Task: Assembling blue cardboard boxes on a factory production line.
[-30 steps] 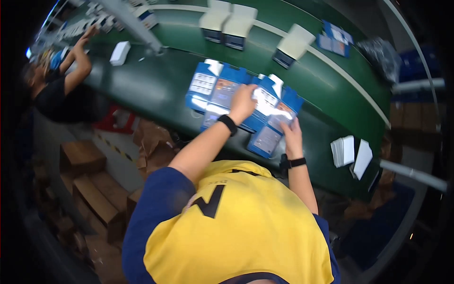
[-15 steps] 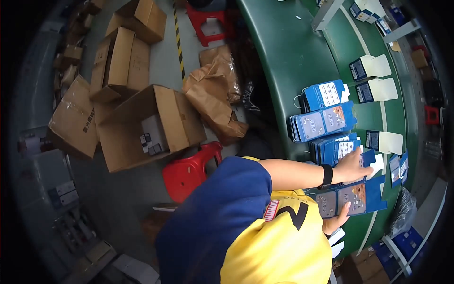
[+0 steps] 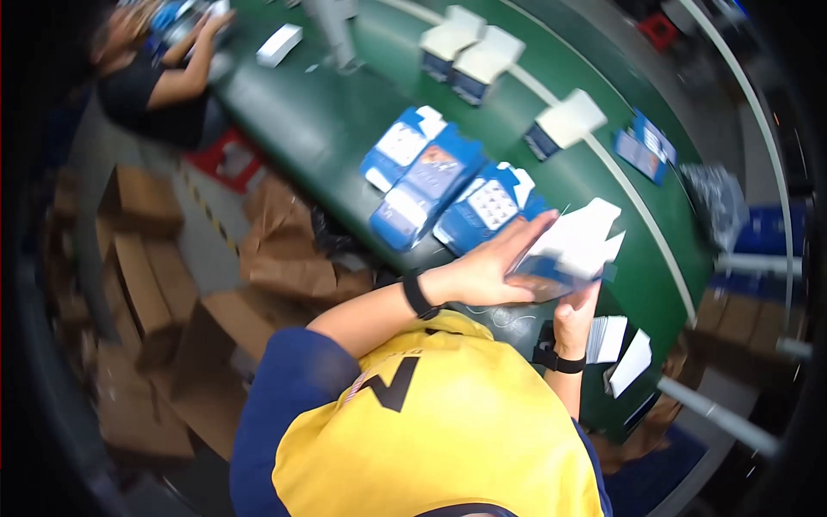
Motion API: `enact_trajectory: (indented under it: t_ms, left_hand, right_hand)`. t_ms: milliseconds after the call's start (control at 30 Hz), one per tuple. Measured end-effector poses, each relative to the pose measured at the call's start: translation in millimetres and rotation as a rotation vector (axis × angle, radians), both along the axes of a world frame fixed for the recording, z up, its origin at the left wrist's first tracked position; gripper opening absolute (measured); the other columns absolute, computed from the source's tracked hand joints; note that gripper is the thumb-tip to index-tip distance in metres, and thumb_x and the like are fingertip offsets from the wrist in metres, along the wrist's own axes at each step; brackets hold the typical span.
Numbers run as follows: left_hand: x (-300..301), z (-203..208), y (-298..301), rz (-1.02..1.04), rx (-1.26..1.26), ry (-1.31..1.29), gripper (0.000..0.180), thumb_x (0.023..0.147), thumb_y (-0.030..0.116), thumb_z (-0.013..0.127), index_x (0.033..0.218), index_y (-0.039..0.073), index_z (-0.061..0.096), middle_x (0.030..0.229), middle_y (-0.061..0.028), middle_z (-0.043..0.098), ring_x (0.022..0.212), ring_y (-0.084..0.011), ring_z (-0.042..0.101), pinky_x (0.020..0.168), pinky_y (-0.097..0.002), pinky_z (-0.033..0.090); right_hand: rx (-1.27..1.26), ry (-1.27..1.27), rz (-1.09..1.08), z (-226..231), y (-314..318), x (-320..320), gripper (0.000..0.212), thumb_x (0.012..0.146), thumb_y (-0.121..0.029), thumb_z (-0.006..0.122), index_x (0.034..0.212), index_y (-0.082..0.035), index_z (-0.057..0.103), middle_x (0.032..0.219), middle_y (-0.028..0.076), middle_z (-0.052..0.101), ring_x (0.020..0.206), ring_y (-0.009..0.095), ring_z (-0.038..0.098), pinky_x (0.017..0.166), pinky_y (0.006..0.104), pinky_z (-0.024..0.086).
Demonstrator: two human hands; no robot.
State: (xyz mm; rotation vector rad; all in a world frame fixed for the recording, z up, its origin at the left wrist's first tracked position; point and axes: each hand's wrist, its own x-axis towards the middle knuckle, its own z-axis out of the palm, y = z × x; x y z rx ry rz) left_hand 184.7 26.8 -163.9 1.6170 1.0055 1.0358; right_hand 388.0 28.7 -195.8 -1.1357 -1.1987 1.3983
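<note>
Between my hands, above the green table, is a blue carton (image 3: 551, 274) with its white inner flaps (image 3: 579, 236) standing up; it is somewhat blurred. My left hand (image 3: 493, 269) grips its left side, thumb and fingers spread along the wall. From the near right my right hand (image 3: 575, 314) holds the lower edge, its fingers partly hidden. Just beyond my left hand lie stacks of flat blue printed cartons: a nearer stack (image 3: 489, 207) and a farther one (image 3: 422, 194).
Open white-flapped boxes (image 3: 564, 125) stand along the far side of the green table (image 3: 319, 129). White folded pieces (image 3: 606, 339) lie right of my right wrist. A co-worker (image 3: 164, 90) works at the upper left. Brown cardboard boxes (image 3: 142, 284) crowd the floor at left.
My view has swung round, bringing a co-worker into sight. Earlier my hands were on flat blue cartons; now they hold one carton raised, with its white flaps opened up.
</note>
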Motion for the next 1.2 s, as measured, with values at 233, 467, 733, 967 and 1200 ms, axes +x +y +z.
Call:
enact_trajectory:
  t_ms: [233,467,733,967,1200]
  left_hand:
    - [-1.7,10.8,32.6,0.054,0.481,0.218,0.097,0.056,0.003,0.076,0.137,0.004,0.022,0.124,-0.0206,0.036,0.119,-0.0387,0.037,0.098,-0.0425,0.035]
    - [-4.6,16.2,48.2,-0.15,0.397,0.113,0.099,0.057,0.004,0.077,0.138,0.01,0.021,0.13,-0.0205,0.031,0.118,-0.0394,0.037,0.096,-0.0452,0.037]
    - [-1.0,3.0,51.4,-0.241,0.459,0.096,0.079,0.057,0.008,0.08,0.126,0.023,0.044,0.126,-0.022,0.034,0.113,-0.0418,0.041,0.091,-0.0438,0.041]
    - [-1.2,13.1,65.8,-0.293,0.35,0.062,0.058,0.059,0.021,0.084,0.11,0.018,0.057,0.127,-0.0219,0.035,0.113,-0.0397,0.044,0.093,-0.043,0.04]
    - [3.7,22.7,68.7,-0.259,0.296,0.054,0.065,0.056,0.023,0.085,0.11,0.016,0.048,0.124,-0.0203,0.04,0.113,-0.0371,0.045,0.093,-0.0442,0.039]
  right_hand:
    - [0.19,0.184,0.099,51.2,6.8,-14.3,0.133,0.036,-0.059,0.083,0.137,0.003,0.022,0.14,0.019,0.03,0.128,0.028,0.033,0.104,0.0383,0.027]
    - [0.074,0.268,0.019,61.5,13.0,-17.4,0.117,0.049,-0.055,0.08,0.136,0.003,0.026,0.139,0.019,0.031,0.129,0.027,0.032,0.104,0.0378,0.026]
    - [0.115,0.344,-0.135,61.4,30.5,-25.6,0.07,0.079,-0.024,0.065,0.135,-0.002,0.029,0.133,0.018,0.039,0.122,0.026,0.04,0.101,0.0365,0.032]
    - [0.06,0.221,-0.022,63.0,36.1,-15.0,0.059,0.085,-0.019,0.061,0.135,-0.005,0.034,0.132,0.017,0.041,0.12,0.025,0.042,0.101,0.0349,0.031]
    - [0.539,0.082,0.208,29.0,46.5,9.9,0.063,0.079,-0.023,0.069,0.13,-0.003,0.039,0.129,0.018,0.044,0.122,0.026,0.041,0.101,0.0395,0.033]
